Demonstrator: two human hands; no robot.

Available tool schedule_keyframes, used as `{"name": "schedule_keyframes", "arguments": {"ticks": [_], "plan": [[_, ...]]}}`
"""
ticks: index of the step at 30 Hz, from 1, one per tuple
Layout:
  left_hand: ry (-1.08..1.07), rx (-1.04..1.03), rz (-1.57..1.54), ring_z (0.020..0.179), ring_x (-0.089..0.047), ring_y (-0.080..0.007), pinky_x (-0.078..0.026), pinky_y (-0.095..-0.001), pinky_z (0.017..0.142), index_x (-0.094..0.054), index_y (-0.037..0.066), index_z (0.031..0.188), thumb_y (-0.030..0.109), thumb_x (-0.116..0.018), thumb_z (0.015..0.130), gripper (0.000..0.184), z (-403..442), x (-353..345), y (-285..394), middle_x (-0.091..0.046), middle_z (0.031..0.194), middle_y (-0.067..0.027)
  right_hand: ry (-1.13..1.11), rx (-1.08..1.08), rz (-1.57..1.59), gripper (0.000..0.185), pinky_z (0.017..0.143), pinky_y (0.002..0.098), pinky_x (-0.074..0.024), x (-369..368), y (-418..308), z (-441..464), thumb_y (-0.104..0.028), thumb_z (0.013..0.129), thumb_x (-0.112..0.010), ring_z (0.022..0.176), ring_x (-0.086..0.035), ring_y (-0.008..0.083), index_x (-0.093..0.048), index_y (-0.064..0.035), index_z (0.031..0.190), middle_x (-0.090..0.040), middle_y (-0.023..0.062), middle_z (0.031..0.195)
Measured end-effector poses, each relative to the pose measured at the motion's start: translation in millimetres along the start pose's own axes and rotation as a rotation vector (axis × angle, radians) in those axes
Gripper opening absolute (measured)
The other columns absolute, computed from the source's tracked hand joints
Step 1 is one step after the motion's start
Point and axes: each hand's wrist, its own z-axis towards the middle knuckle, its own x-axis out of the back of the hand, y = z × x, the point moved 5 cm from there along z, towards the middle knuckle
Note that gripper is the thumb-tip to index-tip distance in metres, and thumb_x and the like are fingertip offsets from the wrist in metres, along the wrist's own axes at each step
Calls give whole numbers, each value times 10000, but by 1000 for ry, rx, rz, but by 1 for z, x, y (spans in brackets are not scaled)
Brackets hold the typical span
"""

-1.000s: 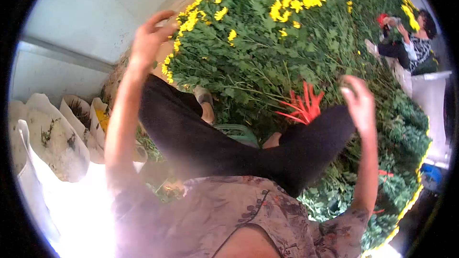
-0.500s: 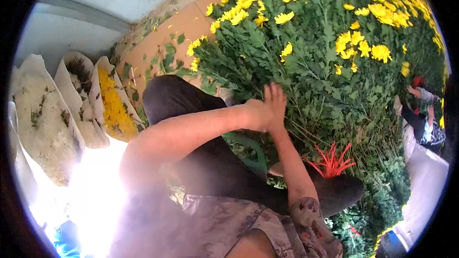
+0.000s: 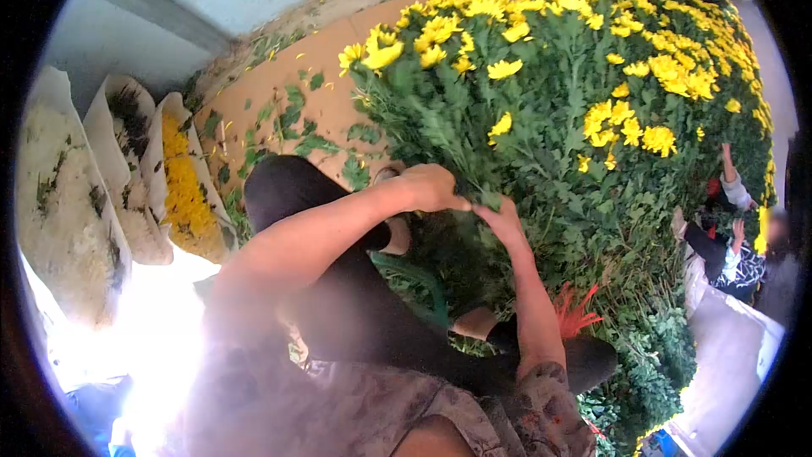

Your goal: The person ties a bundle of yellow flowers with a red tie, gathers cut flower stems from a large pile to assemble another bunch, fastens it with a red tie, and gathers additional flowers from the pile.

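Note:
Yellow chrysanthemums [image 3: 503, 69] with leafy green stems lie in a large heap in front of me. My left hand [image 3: 430, 187] is closed at the near left edge of the heap, around stems mostly hidden by its fingers. Beside it, almost touching, my right hand [image 3: 501, 217] has its fingers pressed together on the same leafy stems. The leaves just beyond both hands are blurred. Red strips [image 3: 575, 311] stick up near my right knee.
Pale sacks stand at the left, one holding yellow petals [image 3: 190, 195]. Loose leaves lie on the brown floor [image 3: 254, 106] by the wall. A green plastic object [image 3: 433, 300] is between my legs. Another person [image 3: 719, 250] sits at the far right beside the heap.
My hands came together from far apart and now close on stems; the left moved slightly left and up. Flower heads at the heap's left edge have shifted. The view has turned leftward.

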Motion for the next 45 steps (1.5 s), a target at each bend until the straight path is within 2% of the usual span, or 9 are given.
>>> {"name": "schedule_keyframes", "arguments": {"ticks": [6,11,14,16,19,25,28,39,45], "plan": [[110,186,-902,1143,-524,-282,-427,-415,914,-512,-65,1237,545,-745,699,846,-38,61,22,-594,1176,-164,125,78,71,470,886,383,-450,50,24,-54,-137,847,-631,1042,-500,231,-425,-41,1258,-499,129,1185],[476,-10,-1632,1190,-464,-279,-311,-433,1032,-496,-127,1197,292,-806,687,729,-20,67,16,-519,1240,-217,116,121,-68,431,891,350,-421,58,27,-59,-114,852,-597,997,-519,210,-439,-23,1243,-542,98,1144],[453,-80,-1604,1175,-476,-270,-316,-427,1029,-551,-117,1122,215,-762,710,570,12,51,-9,-548,1204,-207,390,-28,19,363,836,342,-430,70,103,-16,-219,882,-597,936,-535,186,-514,0,1160,-589,68,1042],[513,166,-1533,735,-500,-179,-379,-342,630,-618,-18,855,124,-689,712,214,22,35,-16,-583,842,-72,447,-46,123,368,826,347,-429,71,68,-33,-257,886,-605,941,-535,182,-535,2,1137,-592,72,1043],[456,76,-1550,651,-420,-160,-299,-337,559,-590,24,770,91,-663,701,120,29,34,-14,-531,792,-49,556,-70,287,482,835,352,-428,79,63,-29,-327,876,-641,953,-550,183,-532,10,1202,-592,81,1107],[258,36,-1494,863,-533,-198,-395,-354,754,-625,-16,852,38,-650,713,151,21,29,7,-613,908,-88,520,191,427,679,990,390,-390,76,49,-32,-373,791,-735,1144,-521,262,-490,22,1287,-525,182,1279],[225,-57,-1526,1223,-427,-272,-231,-488,1070,-588,-63,1073,156,-721,753,410,7,37,31,-568,1190,-174,480,148,377,537,1008,393,-381,63,27,-49,-345,809,-713,1152,-517,276,-583,20,1181,-509,186,1302],[238,-39,-1619,1300,-341,-286,-185,-454,1094,-500,-92,1223,326,-722,789,642,2,43,23,-465,1343,-179,651,398,91,489,709,352,-466,56,-8,-62,-374,786,-720,763,-580,184,-565,-7,1068,-618,57,834],[366,29,-1581,1075,-569,-238,-454,-397,922,-474,51,1288,488,-552,888,597,7,45,11,-635,1091,-126,640,62,661,444,715,333,-436,103,-34,-98,-421,768,-743,699,-557,139,-584,-72,992,-631,60,933]]}}
